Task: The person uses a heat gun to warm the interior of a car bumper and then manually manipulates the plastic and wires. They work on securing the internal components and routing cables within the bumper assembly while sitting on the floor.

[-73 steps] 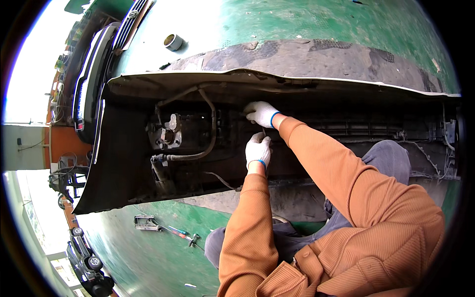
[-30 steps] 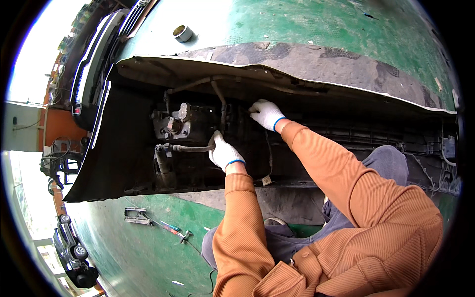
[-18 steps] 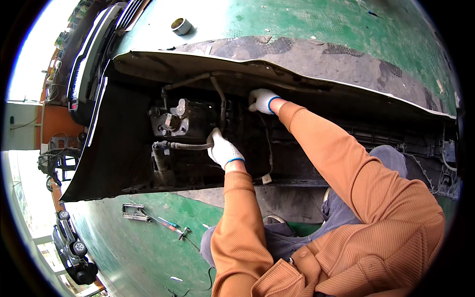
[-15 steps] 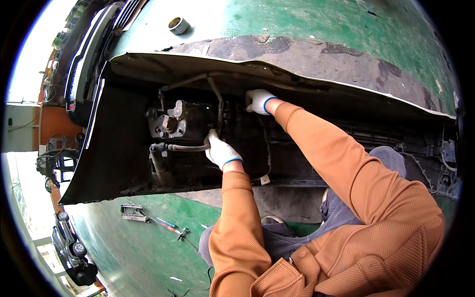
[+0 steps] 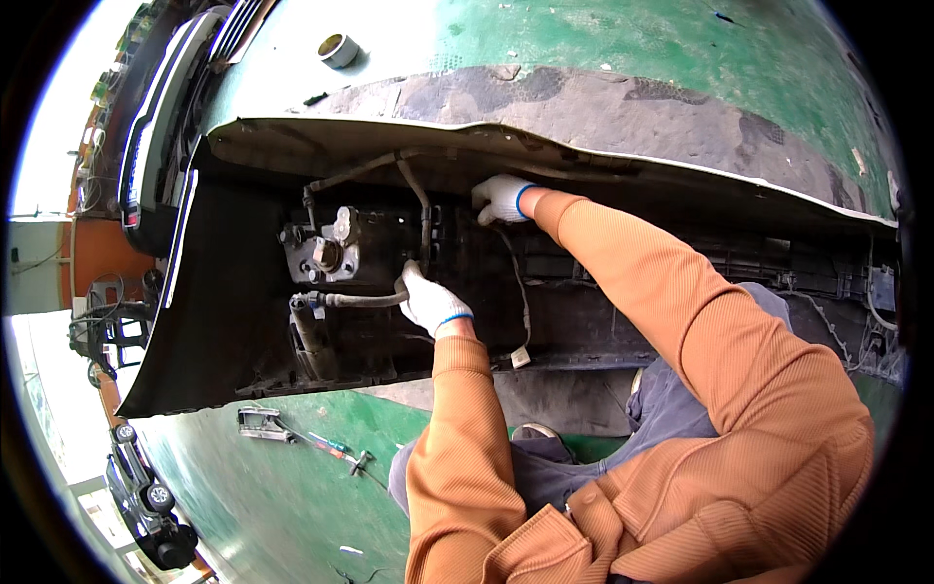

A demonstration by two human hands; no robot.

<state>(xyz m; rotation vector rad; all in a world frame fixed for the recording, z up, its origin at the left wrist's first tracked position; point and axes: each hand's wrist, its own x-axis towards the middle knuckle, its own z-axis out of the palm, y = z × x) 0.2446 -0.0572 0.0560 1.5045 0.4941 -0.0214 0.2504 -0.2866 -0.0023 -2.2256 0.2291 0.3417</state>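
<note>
A long black car bumper cover [image 5: 233,341] lies with its hollow inner side up in front of me. My left hand [image 5: 435,301], in a white glove, is closed round the end of a grey hose [image 5: 362,301], which runs to a fitting at the left. Beside it stands a metal bracket unit [image 5: 326,255] with bolts, and a second hose [image 5: 416,185] bends past above. My right hand [image 5: 503,199], also gloved, reaches under the far wall with its fingers curled; what they hold is hidden. A thin wire [image 5: 516,268] hangs below it, ending in a white connector [image 5: 520,357].
A roll of tape [image 5: 338,51] sits on the green floor beyond a patterned mat [image 5: 584,95]. Nearer, a metal bracket [image 5: 265,424] and a screwdriver [image 5: 329,445] lie on the floor. Another bumper [image 5: 161,127] stands at the far left.
The view has shifted slightly. Both hands keep nearly the same places on the bumper, the left at the hose and the right under the far wall.
</note>
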